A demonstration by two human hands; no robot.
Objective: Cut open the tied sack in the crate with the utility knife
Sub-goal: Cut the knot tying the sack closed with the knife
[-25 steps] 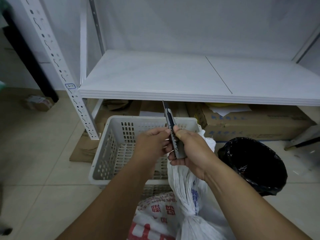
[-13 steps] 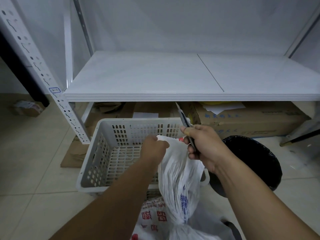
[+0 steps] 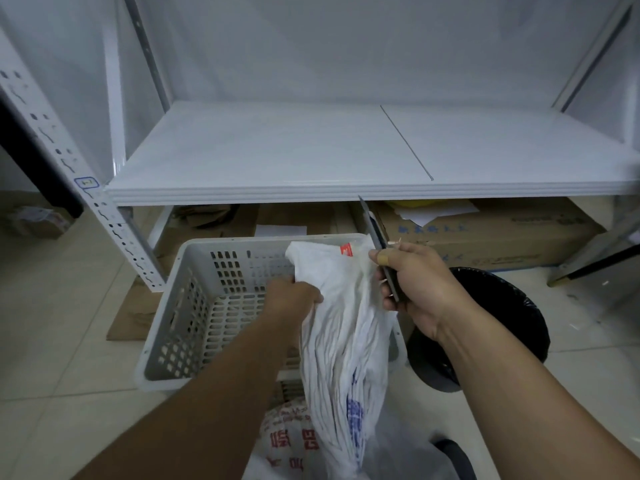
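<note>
Sack (image 3: 346,323): white woven thing with blue print, its bunched-up neck standing tall in the lower middle of the frame, in front of the crate's near right corner. The fatter bottom part with red characters runs off the bottom edge.
Crate (image 3: 194,306): light grey plastic with slotted walls, on the tiled floor at centre left, just below the shelf.
Left hand (image 3: 294,299): fingers curled into the left side of the sack's neck, gripping a fistful of fabric roughly halfway up.
Right hand (image 3: 415,282): wrapped round the utility knife (image 3: 377,244), thumb up along the handle.
Blade: pushed out and pointing up and a bit left, tip lined up with the shelf's front edge. It sits just right of the sack's top; can't tell if the handle brushes the fabric.
Shelf (image 3: 277,150): white metal rack board filling the upper half of the frame.
Cardboard box (image 3: 485,237): long one lying under the shelf at right.
Bin (image 3: 502,306): black bag-lined can at right of centre, just beside the crate, partly behind the right forearm.
</note>
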